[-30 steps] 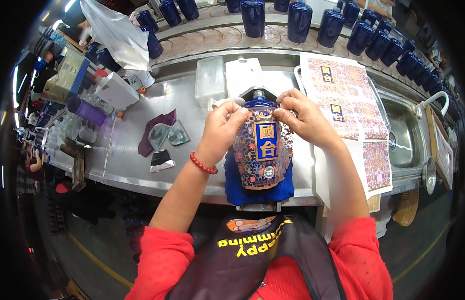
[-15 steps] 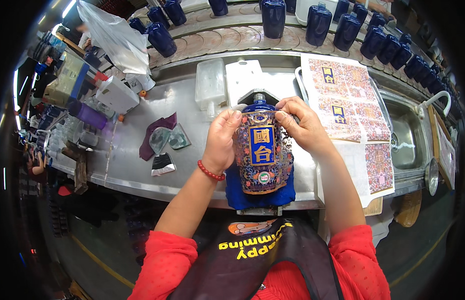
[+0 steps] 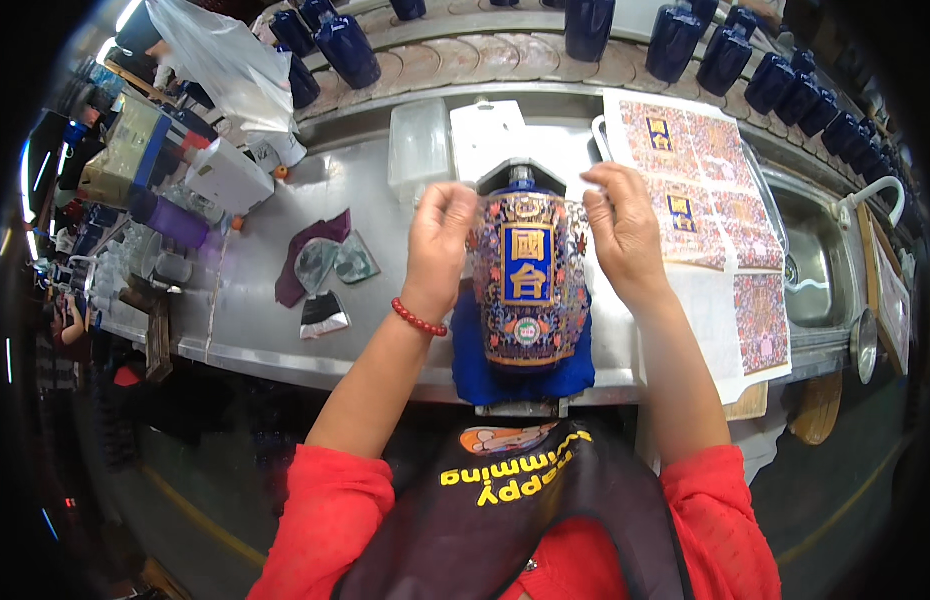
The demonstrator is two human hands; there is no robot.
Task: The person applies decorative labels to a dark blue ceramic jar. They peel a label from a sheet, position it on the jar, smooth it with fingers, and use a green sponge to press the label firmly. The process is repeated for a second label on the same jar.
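A dark blue glass bottle (image 3: 521, 184) lies tilted on a blue cloth pad (image 3: 467, 345), its neck away from me against a dark grey notched holder (image 3: 552, 179). A flowered decal (image 3: 499, 322) with a blue and gold centre panel covers its front; the decal's clear right edge stands slightly off the glass. My left hand (image 3: 441, 243), with a red bead bracelet above the wrist, is by the bottle's left shoulder, fingers bent and seemingly holding nothing. Off the right shoulder, my right hand (image 3: 625, 226) is open, fingers apart and curved.
Printed decal sheets (image 3: 675, 185) lie at right, before a steel sink (image 3: 823, 245). A clear plastic container (image 3: 419, 145) and a white block (image 3: 487, 130) stand behind the bottle. Decal scraps (image 3: 325, 262) lie left. Several blue bottles (image 3: 675, 45) line the conveyor (image 3: 455, 62) at the back.
Both hands have come off the decal's upper corners, the right one moving outward. The decal now lies closer round the bottle. Bottles on the conveyor have shifted right.
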